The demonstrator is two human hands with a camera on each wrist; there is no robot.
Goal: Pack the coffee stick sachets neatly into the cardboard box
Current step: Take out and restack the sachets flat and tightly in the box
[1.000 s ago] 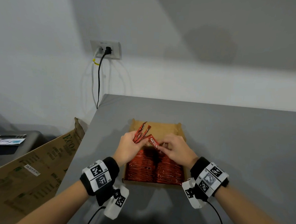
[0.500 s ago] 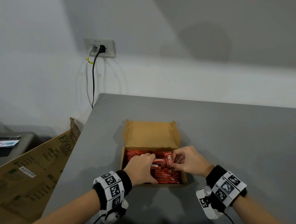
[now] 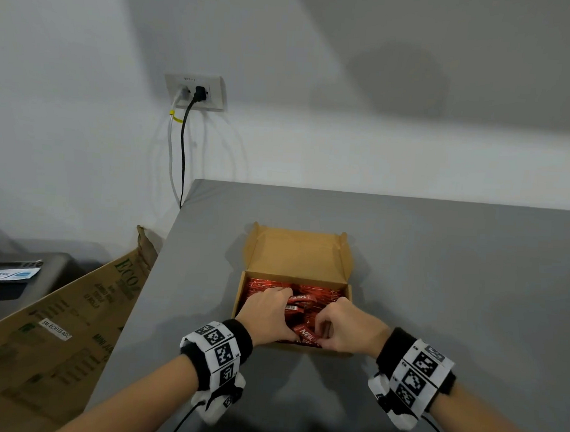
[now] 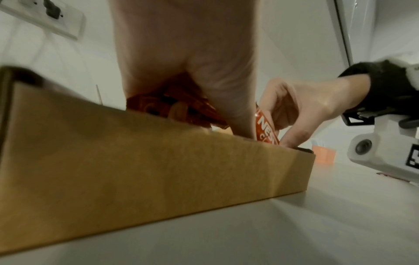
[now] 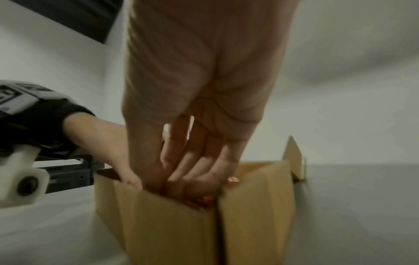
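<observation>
An open cardboard box sits on the grey table, its lid tilted up at the back. Red coffee sachets fill it. Both hands are inside the box near its front wall. My left hand rests on the pile; in the left wrist view its curled fingers hold several sachets. My right hand pinches one red sachet, which stands on end against the front wall. The right wrist view is blurred: fingers reach down into the box.
The grey table runs to the wall. A large flattened carton leans off its left edge. A wall socket with two cables is behind. A small orange object stands past the box.
Both hands dropped from above the box into it and drew back to its front wall. The sachets held up by the left hand are now down in the box.
</observation>
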